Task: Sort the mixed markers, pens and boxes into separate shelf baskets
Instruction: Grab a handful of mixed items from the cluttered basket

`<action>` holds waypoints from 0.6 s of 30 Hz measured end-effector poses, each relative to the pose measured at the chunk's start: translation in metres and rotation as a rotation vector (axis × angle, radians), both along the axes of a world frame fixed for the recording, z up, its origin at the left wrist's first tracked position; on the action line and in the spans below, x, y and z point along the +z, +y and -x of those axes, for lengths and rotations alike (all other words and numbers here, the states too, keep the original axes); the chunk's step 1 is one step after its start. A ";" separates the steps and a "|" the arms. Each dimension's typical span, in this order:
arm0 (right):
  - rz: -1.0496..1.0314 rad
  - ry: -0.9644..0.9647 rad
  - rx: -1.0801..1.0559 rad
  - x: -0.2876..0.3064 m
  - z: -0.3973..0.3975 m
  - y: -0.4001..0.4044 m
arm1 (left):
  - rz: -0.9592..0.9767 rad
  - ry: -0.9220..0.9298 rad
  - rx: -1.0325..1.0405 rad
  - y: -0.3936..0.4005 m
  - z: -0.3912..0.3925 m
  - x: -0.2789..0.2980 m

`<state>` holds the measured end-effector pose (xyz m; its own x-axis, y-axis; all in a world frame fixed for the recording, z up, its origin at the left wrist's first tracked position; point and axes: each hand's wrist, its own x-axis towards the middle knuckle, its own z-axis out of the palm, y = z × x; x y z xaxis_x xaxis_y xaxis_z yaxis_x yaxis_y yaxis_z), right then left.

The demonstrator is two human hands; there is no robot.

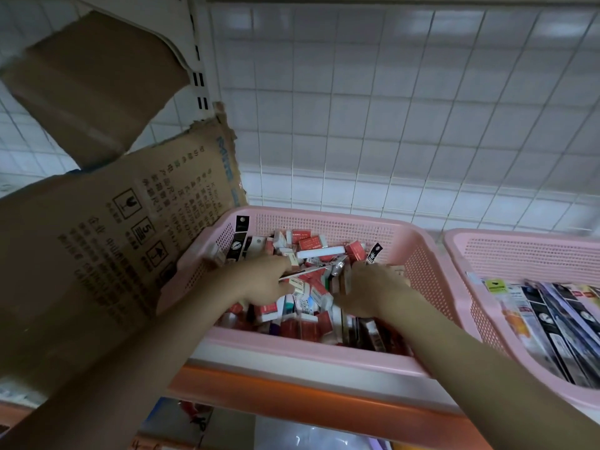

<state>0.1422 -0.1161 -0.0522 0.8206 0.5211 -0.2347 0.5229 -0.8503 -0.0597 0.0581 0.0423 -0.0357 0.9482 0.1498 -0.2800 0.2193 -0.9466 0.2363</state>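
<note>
A pink mesh basket [328, 219] on the shelf is full of several small red and white boxes [310, 243], with a few long black packs [238, 241] leaning at its left wall. Both my hands are inside it. My left hand [259, 282] is curled on a long thin pack [305, 271] that lies across the pile. My right hand [370, 292] digs into the boxes at the basket's middle right, and its fingertips are buried among them. A second pink basket [519, 251] at the right holds several long pen packs [545, 323] laid side by side.
A torn brown cardboard box [107, 241] with printed text stands against the left basket. A white wire grid [389, 108] backs the shelf. The shelf has an orange front edge [292, 397], and more goods lie blurred on the level below.
</note>
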 end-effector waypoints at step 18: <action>-0.239 0.076 -0.107 0.005 -0.020 -0.009 | 1.383 -0.372 0.829 -0.007 -0.018 0.010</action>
